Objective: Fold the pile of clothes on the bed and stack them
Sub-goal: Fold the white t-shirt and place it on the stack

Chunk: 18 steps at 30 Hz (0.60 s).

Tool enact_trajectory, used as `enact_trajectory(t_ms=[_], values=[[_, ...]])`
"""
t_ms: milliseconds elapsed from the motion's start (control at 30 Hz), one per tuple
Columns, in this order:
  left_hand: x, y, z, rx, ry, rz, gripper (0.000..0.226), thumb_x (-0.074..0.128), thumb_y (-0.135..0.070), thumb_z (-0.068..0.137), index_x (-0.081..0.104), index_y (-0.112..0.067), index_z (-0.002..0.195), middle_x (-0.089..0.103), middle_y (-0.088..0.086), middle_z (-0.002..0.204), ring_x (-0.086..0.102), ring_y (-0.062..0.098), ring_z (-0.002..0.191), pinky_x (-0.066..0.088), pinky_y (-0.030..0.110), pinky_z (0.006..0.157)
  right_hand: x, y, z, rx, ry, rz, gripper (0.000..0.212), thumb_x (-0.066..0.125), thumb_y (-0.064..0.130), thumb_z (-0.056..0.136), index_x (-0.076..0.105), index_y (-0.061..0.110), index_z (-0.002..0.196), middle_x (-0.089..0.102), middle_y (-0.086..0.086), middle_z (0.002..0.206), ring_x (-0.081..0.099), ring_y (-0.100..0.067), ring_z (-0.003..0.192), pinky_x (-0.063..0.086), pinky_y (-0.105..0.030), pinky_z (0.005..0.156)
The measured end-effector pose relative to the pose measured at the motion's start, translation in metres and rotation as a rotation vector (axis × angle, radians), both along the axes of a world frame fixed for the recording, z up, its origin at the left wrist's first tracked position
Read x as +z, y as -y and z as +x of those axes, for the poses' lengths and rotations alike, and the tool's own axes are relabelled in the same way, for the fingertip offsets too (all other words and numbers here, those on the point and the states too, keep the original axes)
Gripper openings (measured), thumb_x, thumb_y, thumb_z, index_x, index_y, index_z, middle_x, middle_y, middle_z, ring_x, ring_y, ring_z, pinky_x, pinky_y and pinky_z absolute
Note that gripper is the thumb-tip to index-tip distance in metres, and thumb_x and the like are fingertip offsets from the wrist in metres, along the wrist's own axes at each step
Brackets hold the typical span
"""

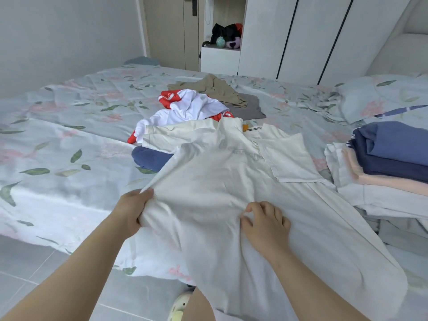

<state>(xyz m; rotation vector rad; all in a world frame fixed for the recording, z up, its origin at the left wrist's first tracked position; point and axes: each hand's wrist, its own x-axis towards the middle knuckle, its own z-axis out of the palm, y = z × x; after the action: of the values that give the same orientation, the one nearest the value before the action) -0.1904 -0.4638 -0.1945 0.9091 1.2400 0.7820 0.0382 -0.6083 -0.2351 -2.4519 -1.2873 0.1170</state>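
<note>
Floral bed (69, 140) ahead, white T-shirt (220, 177) spread over its near edge: our left hand (133, 212) grips the side hem, our right hand (266, 221) pinches the middle, fingers (268, 208) curled (folded stack (393, 158) sits right). We should tug it flat, then fold.

We can't see the fingers of the left hand (132, 212): they go under the edge of the white shirt (220, 181) it grips, so only thumb & knuckles show. The shirt's btm hem runs out past the view's lower edge. Its faint chest print (240, 151) is too blurred to read, same w/ the neck label (251, 129). The shirt covers most of a blue garment (150, 158), type unclear. The folded stack (393, 158) is cut off at the right edge. A grey garment (247, 110) lies partly under a khaki garment (215, 89). The shelf toys (228, 35) are too small to make out. A slipper (179, 304) is part-hidden by a leg (199, 308).
</note>
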Motion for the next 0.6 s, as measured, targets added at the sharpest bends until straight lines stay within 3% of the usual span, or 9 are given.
enact_trajectory(t_ms=[67,133,200,267,333,367,433,500,600], values=[[-0.008,0.006,-0.015,-0.208,-0.082,-0.016,0.039,0.063,-0.036,0.089,0.063,-0.006,0.112,0.071,0.015,0.1,0.065,0.032,0.085,0.055,0.038,0.069,-0.002,-0.001,-0.003,-0.005,0.041,0.009,0.023,0.044,0.043,0.093,0.048,0.036,0.114,0.043,0.012,0.123,0.032,-0.013,0.125,0.021,-0.032,0.098],[-0.004,0.014,-0.025,-0.473,-0.143,-0.054,0.06,0.079,-0.046,0.065,0.066,-0.01,0.111,0.071,0.012,0.107,0.067,0.029,0.097,0.057,0.037,0.074,-0.004,-0.003,-0.004,-0.015,0.063,0.012,0.023,0.044,0.043,0.093,0.048,0.036,0.114,0.044,0.011,0.123,0.033,-0.013,0.124,0.022,-0.032,0.097],[0.002,0.015,-0.031,-0.662,-0.197,-0.077,0.079,0.09,-0.039,0.041,0.067,-0.01,0.11,0.071,0.01,0.108,0.069,0.024,0.096,0.057,0.032,0.072,-0.004,-0.002,-0.005,-0.015,0.072,0.003,0.023,0.043,0.043,0.093,0.048,0.036,0.114,0.044,0.011,0.122,0.034,-0.013,0.123,0.022,-0.032,0.096],[0.01,0.009,-0.033,-0.638,-0.236,-0.046,0.085,0.092,-0.03,0.031,0.067,-0.006,0.108,0.072,0.011,0.105,0.07,0.021,0.088,0.058,0.028,0.071,-0.003,-0.001,-0.004,-0.006,0.065,-0.003,0.023,0.043,0.043,0.094,0.048,0.036,0.115,0.044,0.011,0.122,0.034,-0.012,0.123,0.022,-0.031,0.096],[0.013,0.001,-0.034,-0.451,-0.079,-0.002,0.077,0.092,-0.02,0.038,0.066,0.0,0.108,0.072,0.015,0.1,0.07,0.021,0.077,0.058,0.027,0.065,-0.002,0.001,-0.003,0.01,0.059,-0.016,0.025,0.042,0.043,0.094,0.046,0.037,0.118,0.044,0.011,0.123,0.033,-0.012,0.124,0.022,-0.031,0.098],[0.015,-0.001,-0.033,-0.365,0.061,0.016,0.066,0.088,-0.018,0.052,0.065,-0.001,0.111,0.072,0.015,0.1,0.071,0.021,0.075,0.058,0.027,0.063,-0.002,0.001,-0.002,0.018,0.055,-0.021,0.026,0.042,0.044,0.094,0.046,0.037,0.119,0.043,0.011,0.123,0.033,-0.012,0.125,0.021,-0.031,0.099],[0.019,0.006,-0.031,-0.35,0.235,0.04,0.049,0.075,-0.024,0.071,0.062,-0.009,0.116,0.071,0.011,0.105,0.071,0.018,0.08,0.058,0.027,0.063,-0.002,0.002,-0.002,0.027,0.052,-0.026,0.026,0.042,0.045,0.094,0.045,0.038,0.119,0.043,0.012,0.124,0.032,-0.012,0.126,0.021,-0.031,0.101],[0.013,0.018,-0.031,-0.571,0.134,0.029,0.071,0.089,-0.035,0.054,0.061,-0.017,0.117,0.071,0.005,0.109,0.07,0.017,0.093,0.058,0.028,0.068,-0.002,0.003,-0.003,0.027,0.063,-0.025,0.025,0.042,0.046,0.094,0.045,0.038,0.118,0.043,0.013,0.124,0.032,-0.012,0.126,0.021,-0.03,0.101],[0.011,0.029,-0.035,-0.858,-0.139,-0.049,0.097,0.097,-0.037,0.028,0.063,-0.013,0.116,0.07,0.008,0.112,0.068,0.023,0.101,0.057,0.033,0.079,-0.001,0.002,-0.003,0.03,0.059,-0.032,0.027,0.041,0.046,0.094,0.045,0.039,0.119,0.043,0.012,0.125,0.032,-0.012,0.126,0.021,-0.031,0.1]])
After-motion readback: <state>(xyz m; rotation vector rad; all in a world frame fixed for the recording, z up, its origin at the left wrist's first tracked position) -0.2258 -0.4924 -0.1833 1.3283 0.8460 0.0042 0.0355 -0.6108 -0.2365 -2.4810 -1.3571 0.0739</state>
